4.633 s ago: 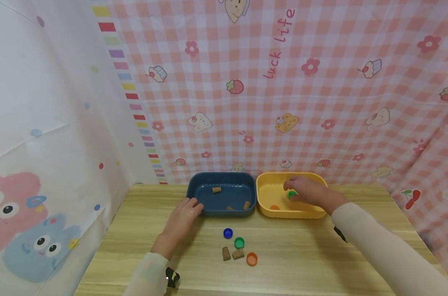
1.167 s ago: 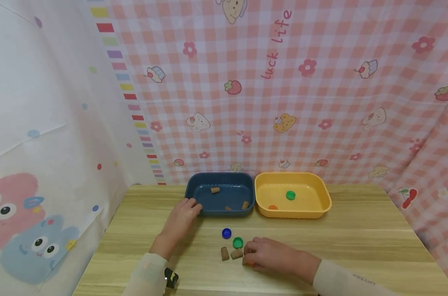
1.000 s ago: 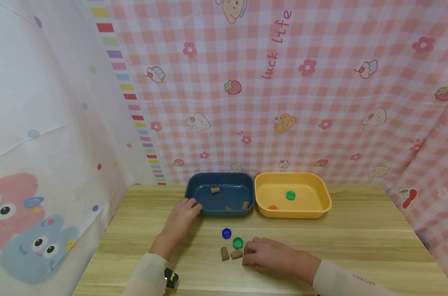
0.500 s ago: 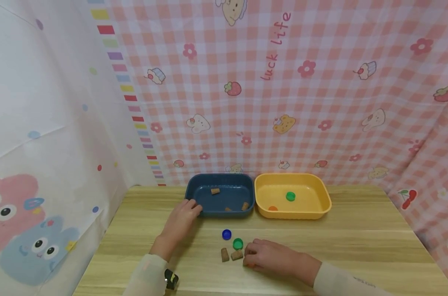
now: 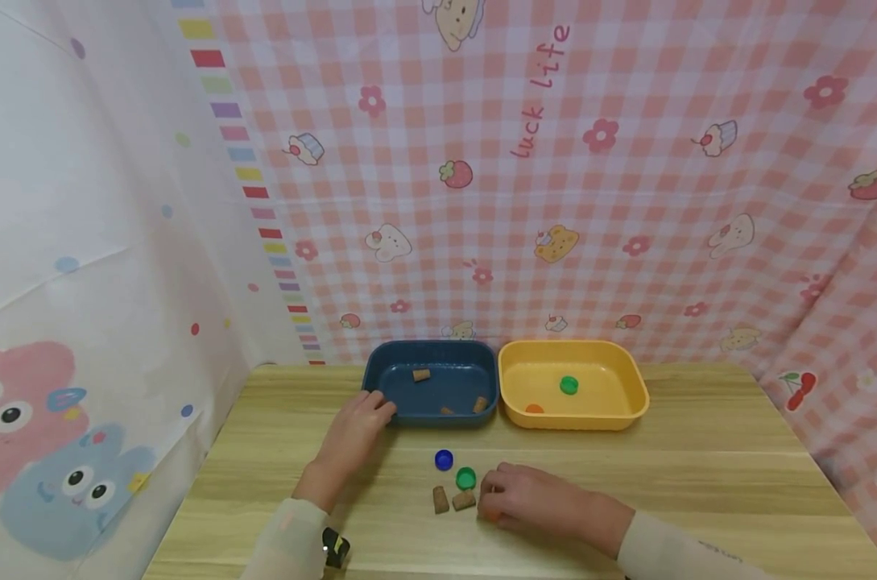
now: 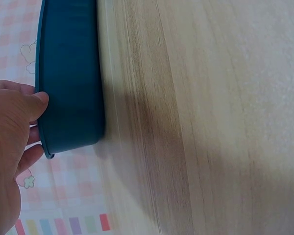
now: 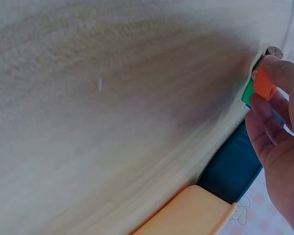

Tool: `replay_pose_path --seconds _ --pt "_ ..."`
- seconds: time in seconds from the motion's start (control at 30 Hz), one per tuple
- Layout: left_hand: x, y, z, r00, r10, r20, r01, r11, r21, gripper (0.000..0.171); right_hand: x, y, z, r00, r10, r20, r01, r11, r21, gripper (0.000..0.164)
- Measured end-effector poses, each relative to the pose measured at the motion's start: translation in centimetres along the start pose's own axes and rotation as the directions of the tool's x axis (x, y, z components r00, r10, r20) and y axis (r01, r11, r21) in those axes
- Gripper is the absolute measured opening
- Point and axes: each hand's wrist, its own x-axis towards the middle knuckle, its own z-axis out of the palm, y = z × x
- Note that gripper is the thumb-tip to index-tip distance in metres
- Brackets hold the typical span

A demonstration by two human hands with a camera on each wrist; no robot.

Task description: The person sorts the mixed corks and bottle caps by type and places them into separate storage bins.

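Note:
My right hand (image 5: 535,501) pinches an orange bottle cap (image 7: 264,84) between thumb and fingers, just above or on the table; in the head view the fingers partly cover the cap. Left of it lie a green cap (image 5: 465,478), a blue cap (image 5: 444,460) and two corks, one upright-looking cork (image 5: 440,499) and one sideways cork (image 5: 464,499). My left hand (image 5: 353,431) grips the near left corner of the dark blue tray (image 6: 71,73), thumb on the outer wall and fingers over the rim. Several corks lie in that tray, including a cork (image 5: 421,374).
A yellow tray (image 5: 583,421) stands against the blue tray's right side, with a green cap (image 5: 569,385) and an orange cap (image 5: 535,409) inside. A checked cloth (image 5: 525,201) hangs behind the wooden table (image 5: 684,451).
My right hand has come from above the yellow tray, where the green cap now lies, down to the orange cap on the table. It has since risen slightly. The left hand stays put.

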Motion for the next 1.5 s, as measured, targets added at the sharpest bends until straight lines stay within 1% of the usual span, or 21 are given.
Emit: replay_pose_path --seconds 0.1,0.23,0.37,0.6,0.8,0.9,1.1,1.33,1.5 --pt "0.0 0.0 0.0 1.000 -0.001 0.003 0.001 1.000 -0.005 0.010 0.1 0.1 -0.3 1.000 -0.001 -0.006 0.001 1.000 -0.002 0.014" --pt "0.1 0.0 -0.1 1.000 -0.007 0.011 0.007 1.000 -0.014 0.010 0.2 0.3 -0.9 1.000 0.015 0.012 -0.015 1.000 0.003 0.015" --pt "0.0 0.1 -0.2 1.000 -0.014 0.021 0.014 1.000 -0.022 0.009 0.3 0.5 -1.3 1.000 0.016 0.009 -0.016 1.000 -0.013 0.015" --pt "0.0 0.0 -0.1 1.000 -0.013 0.014 0.013 1.000 -0.028 0.009 0.3 0.9 -2.1 1.000 0.028 0.004 -0.028 0.999 -0.019 0.017" --pt "-0.1 0.0 0.0 1.000 -0.013 0.011 0.014 0.999 -0.030 0.009 0.3 1.2 -2.9 0.999 0.010 -0.045 -0.012 0.999 -0.052 0.017" --pt "0.0 0.0 0.0 1.000 -0.014 0.016 0.014 1.000 -0.022 0.009 0.3 1.3 -3.4 0.998 0.006 -0.058 -0.011 0.997 -0.070 0.017" --pt "-0.1 -0.1 0.0 1.000 -0.011 0.011 0.012 1.000 -0.019 0.010 0.4 1.6 -4.3 0.998 0.047 -0.034 -0.049 0.996 -0.069 0.022" --pt "-0.1 0.0 0.0 1.000 0.000 -0.016 0.000 1.000 -0.014 0.011 0.3 2.5 -5.3 0.997 0.064 -0.042 -0.066 0.996 -0.063 0.024" --pt "0.0 0.1 -0.2 1.000 -0.011 0.007 0.011 1.000 -0.012 0.011 -0.1 3.1 -6.0 0.995 0.103 -0.012 -0.104 0.991 -0.078 0.024"
